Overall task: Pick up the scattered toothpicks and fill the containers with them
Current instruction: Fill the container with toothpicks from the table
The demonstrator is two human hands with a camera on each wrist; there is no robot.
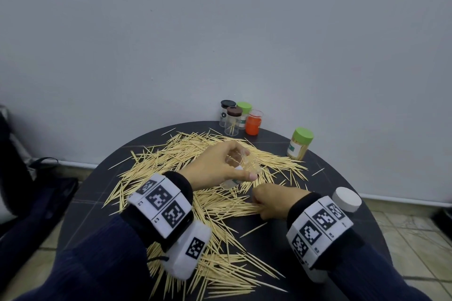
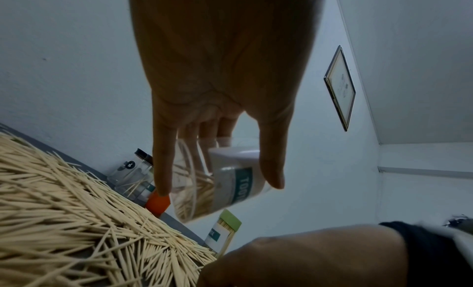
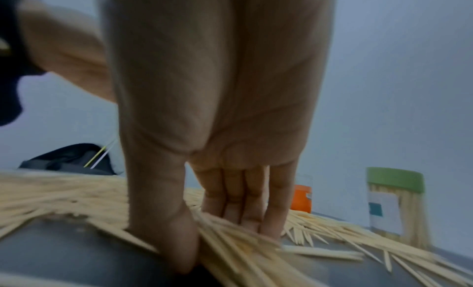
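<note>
Toothpicks: the scattered toothpicks (image 1: 195,205) cover most of the round dark table (image 1: 318,234), lying flat at crossed angles, thickest around the middle.
Open room: bare table shows only in a wedge toward the person from the right hand and along the rim; a few strays reach near the far and near edges.
Held jar: a clear jar (image 1: 241,171), lidless, is lifted over the heap's centre and tilted on its side; its long axis runs slantwise, the mouth toward the far side of the table, the base toward the person. It is part filled, its toothpicks lying along its length.
Left hand: the left hand (image 1: 220,166) grips the jar from above, thumb on one side, fingers wrapped over the other.
Right hand: the right hand (image 1: 276,200), just on the person's side of the jar, is down on the table, thumb and fingers pinching a bundle (image 3: 230,238) of roughly parallel toothpicks.
Other containers: four jars (image 1: 241,117) cluster at the far edge of the table by the wall; a full green-lidded jar (image 1: 299,143) stands to the right of the heap near the rim.
White cap: a white cap (image 1: 347,199) sits beyond the right wrist.
</note>
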